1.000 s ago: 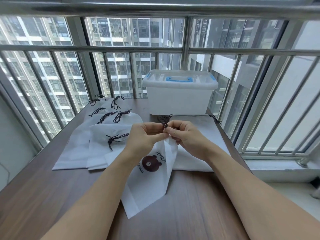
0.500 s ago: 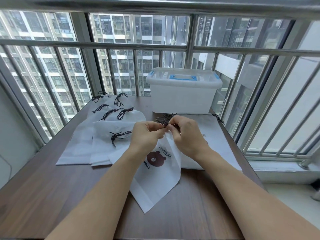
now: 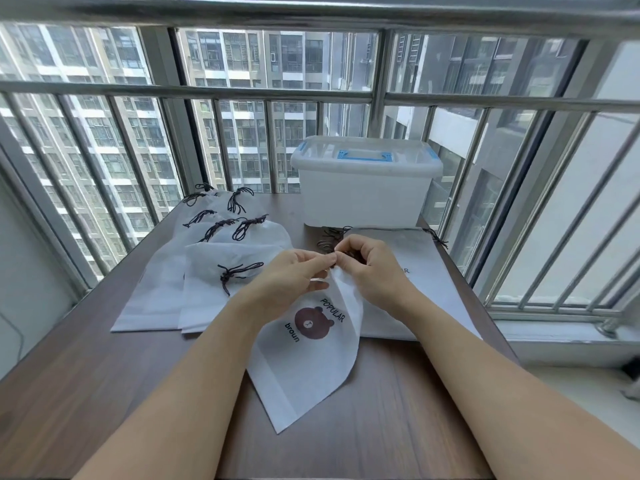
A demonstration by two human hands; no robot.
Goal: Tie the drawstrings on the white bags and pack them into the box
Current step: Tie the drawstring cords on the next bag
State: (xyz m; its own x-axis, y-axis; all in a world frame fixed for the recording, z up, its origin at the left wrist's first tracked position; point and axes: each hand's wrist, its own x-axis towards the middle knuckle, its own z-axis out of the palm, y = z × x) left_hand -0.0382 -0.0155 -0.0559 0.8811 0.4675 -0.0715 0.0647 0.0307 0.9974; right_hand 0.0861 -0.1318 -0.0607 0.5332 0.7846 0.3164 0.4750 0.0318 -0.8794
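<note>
1. Hands meet at the gathered neck of a white drawstring bag [image 3: 308, 362] printed with a brown bear and the words "POPULAR" and "broun".
2. Left hand [image 3: 291, 275]: fingers curled, thumb and fingertips pinching the bag's neck and the dark drawstring [image 3: 331, 260] at the top.
3. Right hand [image 3: 369, 265]: fingers curled, tips pinching the same drawstring directly opposite the left hand; fingertips of both hands touch or nearly touch.
4. Bag hangs from this grip, its lower corner resting on the brown wooden table [image 3: 104, 393].
5. Pile of tied white bags [image 3: 180, 282], dark cords knotted, lies to the left, overlapping one another.
6. Stack of flat bags [image 3: 415, 268] lies under and behind the right hand.
7. Translucent lidded storage box [image 3: 365, 188] with blue handle and clips stands at the table's far edge, beside the window bars [image 3: 242, 95].
</note>
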